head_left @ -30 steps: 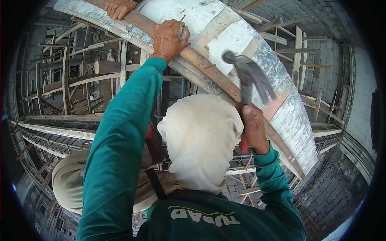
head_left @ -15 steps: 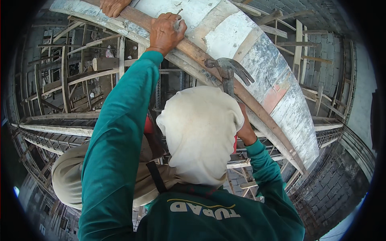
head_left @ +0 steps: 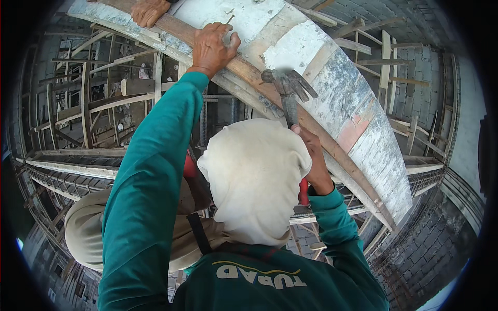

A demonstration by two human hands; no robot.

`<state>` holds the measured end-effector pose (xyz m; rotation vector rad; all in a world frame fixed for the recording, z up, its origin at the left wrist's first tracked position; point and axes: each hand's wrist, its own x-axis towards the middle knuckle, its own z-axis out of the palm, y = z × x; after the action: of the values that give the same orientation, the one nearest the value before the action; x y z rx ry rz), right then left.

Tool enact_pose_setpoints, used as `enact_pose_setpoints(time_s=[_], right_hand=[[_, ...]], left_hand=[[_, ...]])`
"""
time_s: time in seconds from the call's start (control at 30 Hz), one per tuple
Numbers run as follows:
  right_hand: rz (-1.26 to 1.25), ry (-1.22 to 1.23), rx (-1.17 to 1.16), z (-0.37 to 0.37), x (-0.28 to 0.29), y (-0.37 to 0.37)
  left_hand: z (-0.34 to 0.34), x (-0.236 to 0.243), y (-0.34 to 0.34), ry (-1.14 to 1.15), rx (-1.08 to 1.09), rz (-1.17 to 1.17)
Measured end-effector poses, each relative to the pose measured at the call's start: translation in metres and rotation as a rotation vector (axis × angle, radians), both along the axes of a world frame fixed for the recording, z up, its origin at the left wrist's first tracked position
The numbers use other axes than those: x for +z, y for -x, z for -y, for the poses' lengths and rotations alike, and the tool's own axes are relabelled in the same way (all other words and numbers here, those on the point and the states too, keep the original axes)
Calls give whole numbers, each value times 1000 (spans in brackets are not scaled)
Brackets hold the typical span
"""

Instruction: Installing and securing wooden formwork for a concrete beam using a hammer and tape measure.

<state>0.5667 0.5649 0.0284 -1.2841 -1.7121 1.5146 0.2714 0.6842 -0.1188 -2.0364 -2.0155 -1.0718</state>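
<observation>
**Under the left hand (head_left: 211,47), a strip of wood (head_left: 244,69); in the right hand (head_left: 314,151), a hammer (head_left: 289,94)**

Beneath the left fingers, the strip runs slantwise, long, narrow and brown, worn along its edges. It passes beyond the right fingers too, lying along the near side of a curved board (head_left: 295,49), whose white face is blotched blue-grey, with a pinkish patch to the right of the right fingers.

The left fingers are bent over the strip's far side, close together, with the thumb apart from them by a narrow gap. Just past their tips a thin nail (head_left: 230,19) sticks up at a slant; whether they pinch it, I cannot tell.

The right fingers are closed around the hammer's handle, partly hidden behind a cream trouser knee (head_left: 254,176). Ahead of them is the dark metal head, its round face toward the left hand and its split claw pointing away to the right. Whether the head touches the strip is unclear.

To the left of the left fingers, another person's hand (head_left: 149,11) rests on the same strip.
</observation>
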Motion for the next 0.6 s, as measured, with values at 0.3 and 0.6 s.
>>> enact_pose_setpoints(time_s=[0.3,0.6], right_hand=[[-786,-172,-135,-12,73,-19],[-588,-109,-389,-57,116,-9]], left_hand=[[-11,6,7,-74,-36,-8],[0,3,20,-21,2,-31]])
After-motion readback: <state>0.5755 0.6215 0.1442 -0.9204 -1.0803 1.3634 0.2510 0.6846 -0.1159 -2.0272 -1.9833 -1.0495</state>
